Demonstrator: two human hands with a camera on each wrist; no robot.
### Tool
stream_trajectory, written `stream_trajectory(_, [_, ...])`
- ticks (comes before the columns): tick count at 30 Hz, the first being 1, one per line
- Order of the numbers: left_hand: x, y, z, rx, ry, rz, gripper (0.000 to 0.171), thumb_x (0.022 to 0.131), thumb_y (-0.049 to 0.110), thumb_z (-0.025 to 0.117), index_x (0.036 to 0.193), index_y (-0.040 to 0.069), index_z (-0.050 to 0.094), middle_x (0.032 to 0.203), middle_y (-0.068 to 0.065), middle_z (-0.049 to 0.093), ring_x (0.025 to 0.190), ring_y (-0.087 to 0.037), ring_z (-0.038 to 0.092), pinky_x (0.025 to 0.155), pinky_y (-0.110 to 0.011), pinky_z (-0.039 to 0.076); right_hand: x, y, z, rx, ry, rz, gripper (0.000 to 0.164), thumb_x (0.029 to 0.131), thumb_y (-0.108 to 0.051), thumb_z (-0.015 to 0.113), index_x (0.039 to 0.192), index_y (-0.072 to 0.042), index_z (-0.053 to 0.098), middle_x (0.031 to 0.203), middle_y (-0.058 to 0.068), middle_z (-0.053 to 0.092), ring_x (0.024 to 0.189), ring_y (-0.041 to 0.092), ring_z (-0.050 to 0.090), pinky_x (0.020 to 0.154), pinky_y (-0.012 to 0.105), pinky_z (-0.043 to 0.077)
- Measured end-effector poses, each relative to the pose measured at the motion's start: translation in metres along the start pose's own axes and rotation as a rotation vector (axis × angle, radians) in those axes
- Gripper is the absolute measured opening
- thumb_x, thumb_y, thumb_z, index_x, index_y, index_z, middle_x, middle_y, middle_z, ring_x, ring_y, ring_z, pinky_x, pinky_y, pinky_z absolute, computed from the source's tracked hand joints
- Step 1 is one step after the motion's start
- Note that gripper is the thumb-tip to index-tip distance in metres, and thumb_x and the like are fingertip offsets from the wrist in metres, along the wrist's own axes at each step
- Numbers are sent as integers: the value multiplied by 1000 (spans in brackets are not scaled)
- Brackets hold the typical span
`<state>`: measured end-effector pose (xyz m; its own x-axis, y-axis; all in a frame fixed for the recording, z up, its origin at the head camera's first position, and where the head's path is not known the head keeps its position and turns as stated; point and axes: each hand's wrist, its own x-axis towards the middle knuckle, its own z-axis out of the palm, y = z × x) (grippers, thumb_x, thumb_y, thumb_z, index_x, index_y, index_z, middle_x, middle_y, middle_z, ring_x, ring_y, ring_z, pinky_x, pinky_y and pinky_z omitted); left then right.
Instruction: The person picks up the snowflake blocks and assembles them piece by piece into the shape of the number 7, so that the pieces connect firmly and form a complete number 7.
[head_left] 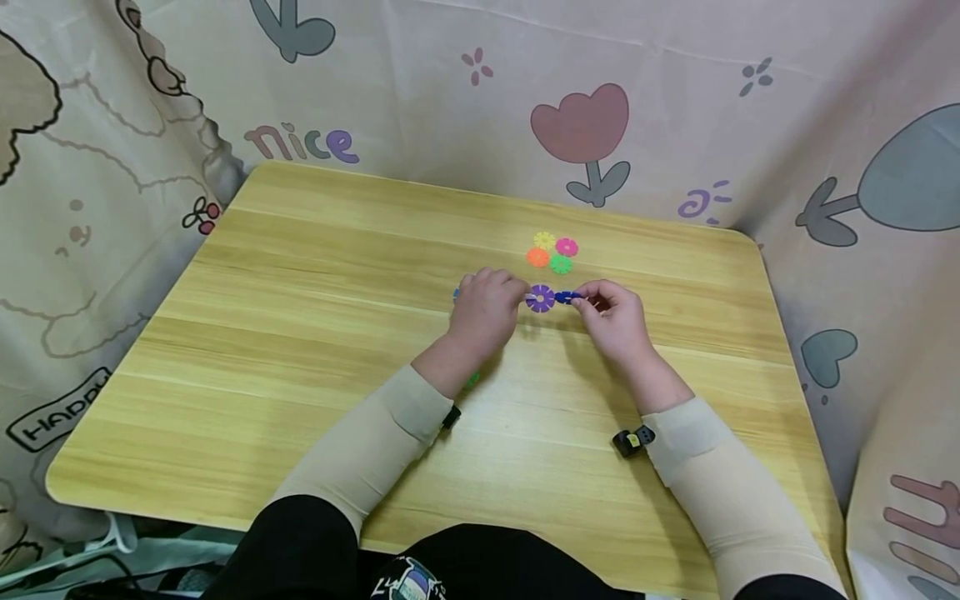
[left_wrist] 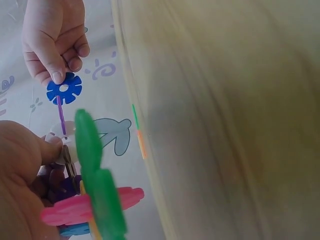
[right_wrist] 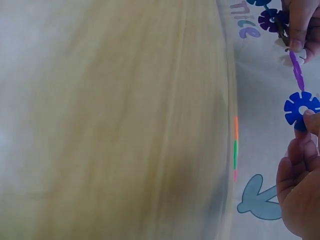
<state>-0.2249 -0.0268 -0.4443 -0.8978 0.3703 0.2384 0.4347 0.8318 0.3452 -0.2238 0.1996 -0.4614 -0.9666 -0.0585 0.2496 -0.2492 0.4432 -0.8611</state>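
Observation:
My left hand (head_left: 489, 312) pinches a white notched disc (left_wrist: 69, 129) in a chain of interlocking plastic flower discs. From it a purple disc (head_left: 540, 308) runs on to a blue disc (right_wrist: 291, 106), joined edge to edge at right angles. My right hand (head_left: 617, 321) pinches that blue disc between thumb and fingers. In the left wrist view, green discs (left_wrist: 109, 202) and a pink disc (left_wrist: 65, 210) hang at the near end of the chain, below my left palm. My left hand hides part of the chain in the head view.
Loose yellow (head_left: 543, 240), pink (head_left: 567, 247), orange (head_left: 537, 257) and green (head_left: 561, 265) discs lie together on the wooden table (head_left: 300, 333), beyond the hands. A patterned curtain (head_left: 420, 100) hangs behind the table and at its sides.

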Motion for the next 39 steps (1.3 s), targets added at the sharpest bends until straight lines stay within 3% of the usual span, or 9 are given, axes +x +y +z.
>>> stream_trajectory(6, [-1,-1,0,-1,1,-4,24,111,21,58,121,18,79,119,0,75,108,-23,65,89,-40,49,-5,-21,-1,-18,-5,-23,5,94,13,68,98,15,69,91,29,66,79,25,56,68,17,47])
stream_trajectory(13, [-1,0,-1,7,0,-10,23,110,21,59,122,18,79,119,1,75,109,-22,65,87,-39,48,0,7,0,2,6,-64,4,94,7,72,98,7,74,89,21,69,79,19,57,70,19,49])
stream_trajectory(30, [-1,0,-1,3,-11,-2,23,111,21,58,121,19,79,119,1,74,107,-22,63,87,-38,47,-1,3,3,0,-5,-121,7,92,11,73,96,6,76,88,20,70,78,17,58,72,19,50])
stream_trajectory(39, [-1,0,-2,-30,4,0,21,109,20,61,118,18,80,116,1,76,107,-23,65,89,-39,48,-1,1,4,-24,0,-97,5,93,9,75,96,6,77,91,20,74,81,14,61,73,17,50])
